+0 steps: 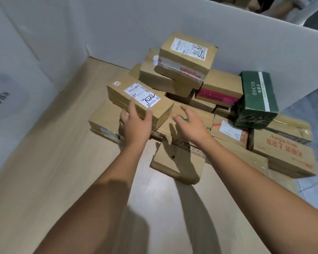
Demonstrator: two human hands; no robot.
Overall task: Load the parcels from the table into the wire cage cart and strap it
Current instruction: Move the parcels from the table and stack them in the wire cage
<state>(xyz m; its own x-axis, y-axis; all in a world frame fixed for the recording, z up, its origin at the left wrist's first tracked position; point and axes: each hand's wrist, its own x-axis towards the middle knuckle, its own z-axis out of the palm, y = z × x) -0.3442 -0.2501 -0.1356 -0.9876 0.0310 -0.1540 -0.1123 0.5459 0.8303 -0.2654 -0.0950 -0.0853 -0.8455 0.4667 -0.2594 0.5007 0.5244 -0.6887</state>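
2 arms stretch forward: your left grip [136, 121] lies with straight fingers [131, 105] on the labelled parcel [141, 99] atop the pile [218, 88]; your right grip [189, 123] hovers wide, holding nothing. White wall [117, 33] just behind, open wooden floor [53, 162] at left.

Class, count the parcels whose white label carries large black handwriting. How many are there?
2. One is the top carton; the other is the lower carton, left of it, that the left hand touches. Labels on hidden faces could carry more.
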